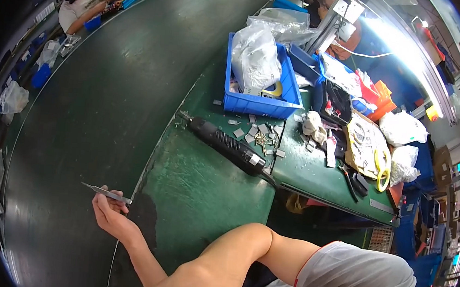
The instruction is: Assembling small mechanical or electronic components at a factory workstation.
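While the left hand [108,214] pinches a pointed tool [119,197] in its fingers above the belt [101,110], left of the table [203,201], a light, steady grip likely works best, right hand unseen.

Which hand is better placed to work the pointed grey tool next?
Probably the left: the left hand holds the pointed grey tool with its tip free, while the right hand is not in view.

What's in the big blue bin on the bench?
The blue bin holds a clear plastic bag and, beside it, a curved yellow item. Whatever lies beneath the bag is hidden.
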`<action>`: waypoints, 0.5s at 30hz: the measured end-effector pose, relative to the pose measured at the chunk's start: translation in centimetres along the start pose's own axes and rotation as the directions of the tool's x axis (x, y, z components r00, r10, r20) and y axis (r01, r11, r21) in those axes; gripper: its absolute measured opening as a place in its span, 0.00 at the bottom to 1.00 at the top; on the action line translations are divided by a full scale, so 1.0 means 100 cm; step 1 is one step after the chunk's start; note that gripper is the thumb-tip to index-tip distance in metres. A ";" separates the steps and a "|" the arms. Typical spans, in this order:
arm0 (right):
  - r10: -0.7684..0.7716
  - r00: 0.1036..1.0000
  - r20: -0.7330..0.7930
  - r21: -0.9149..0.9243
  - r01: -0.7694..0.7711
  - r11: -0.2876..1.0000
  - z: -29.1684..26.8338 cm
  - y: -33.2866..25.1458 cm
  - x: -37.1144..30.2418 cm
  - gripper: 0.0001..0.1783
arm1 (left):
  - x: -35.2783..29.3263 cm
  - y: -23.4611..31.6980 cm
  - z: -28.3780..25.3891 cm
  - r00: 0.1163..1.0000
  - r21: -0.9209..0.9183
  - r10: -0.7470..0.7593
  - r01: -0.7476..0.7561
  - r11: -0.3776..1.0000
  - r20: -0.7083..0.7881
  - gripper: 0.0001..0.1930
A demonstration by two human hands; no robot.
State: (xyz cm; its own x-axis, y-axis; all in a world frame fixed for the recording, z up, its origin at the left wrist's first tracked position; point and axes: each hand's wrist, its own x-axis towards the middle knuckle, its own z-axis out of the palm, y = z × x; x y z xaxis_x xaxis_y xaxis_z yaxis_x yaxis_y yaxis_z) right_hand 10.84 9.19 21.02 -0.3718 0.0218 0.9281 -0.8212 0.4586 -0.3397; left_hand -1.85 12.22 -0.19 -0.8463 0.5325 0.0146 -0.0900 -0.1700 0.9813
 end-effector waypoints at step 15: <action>0.115 0.993 0.014 0.158 -0.116 0.981 0.017 0.004 -0.004 0.25 | 0.003 0.001 -0.003 1.000 0.028 0.017 -0.017 0.999 -0.023 0.18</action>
State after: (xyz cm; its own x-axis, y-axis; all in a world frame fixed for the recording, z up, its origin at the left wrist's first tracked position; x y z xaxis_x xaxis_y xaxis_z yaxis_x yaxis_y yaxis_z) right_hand 9.99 7.88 20.27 -0.4698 0.0624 0.8806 -0.8305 0.3068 -0.4648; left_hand -2.23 12.13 -0.17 -0.8597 0.5101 0.0272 -0.0613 -0.1559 0.9859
